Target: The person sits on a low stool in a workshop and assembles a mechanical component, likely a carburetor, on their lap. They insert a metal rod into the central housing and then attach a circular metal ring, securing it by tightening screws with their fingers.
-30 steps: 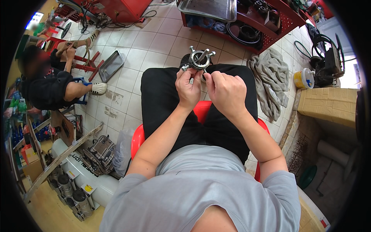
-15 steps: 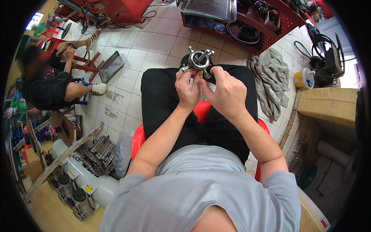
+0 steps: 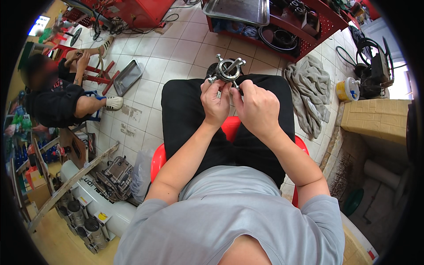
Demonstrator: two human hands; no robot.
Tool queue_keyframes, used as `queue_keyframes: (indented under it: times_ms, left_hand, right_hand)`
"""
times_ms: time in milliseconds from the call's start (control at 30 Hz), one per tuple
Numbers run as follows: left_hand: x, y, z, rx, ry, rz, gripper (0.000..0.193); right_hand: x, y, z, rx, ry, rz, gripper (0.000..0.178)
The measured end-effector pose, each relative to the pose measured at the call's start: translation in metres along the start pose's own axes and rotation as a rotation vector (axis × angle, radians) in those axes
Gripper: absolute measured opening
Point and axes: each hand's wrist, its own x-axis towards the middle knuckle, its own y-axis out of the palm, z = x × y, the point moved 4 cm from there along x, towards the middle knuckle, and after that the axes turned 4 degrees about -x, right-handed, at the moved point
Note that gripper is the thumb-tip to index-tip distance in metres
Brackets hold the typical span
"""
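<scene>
Above my knees I hold up a round metal ring tool with several bolts sticking out of its rim and a thick rod lying across its opening. My left hand is closed on its lower left edge, thumb and fingers pressed together under the ring. At the lower right, the thumb and forefinger of my right hand pinch the end of a bolt that juts from the ring. My fingers hide part of the ring's underside.
A metal tray tops a red tool cart ahead. On the right lie a grey cloth and a white-and-yellow bucket. Another person sits at the left near a floor tray. A white tank compressor stands lower left.
My right hand has shifted slightly down and its fingertips have closed in on the lower right bolt. My left hand and the ring tool have barely moved.
</scene>
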Motion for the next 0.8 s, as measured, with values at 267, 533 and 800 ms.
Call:
queue_keyframes:
  times_ms: [267, 533, 800]
  left_hand:
    - [0.002, -0.001, -0.003, 0.026, 0.047, 0.007, 0.007]
    - [0.002, -0.001, -0.002, -0.017, 0.079, -0.012, 0.007]
    - [-0.002, -0.003, -0.002, -0.014, 0.016, 0.032, 0.013]
  right_hand:
    - [0.004, -0.005, -0.001, 0.003, -0.020, -0.035, 0.023]
    - [0.004, -0.004, -0.001, 0.035, 0.006, -0.001, 0.024]
    - [0.006, -0.009, 0.001, 0.045, -0.016, -0.024, 0.024]
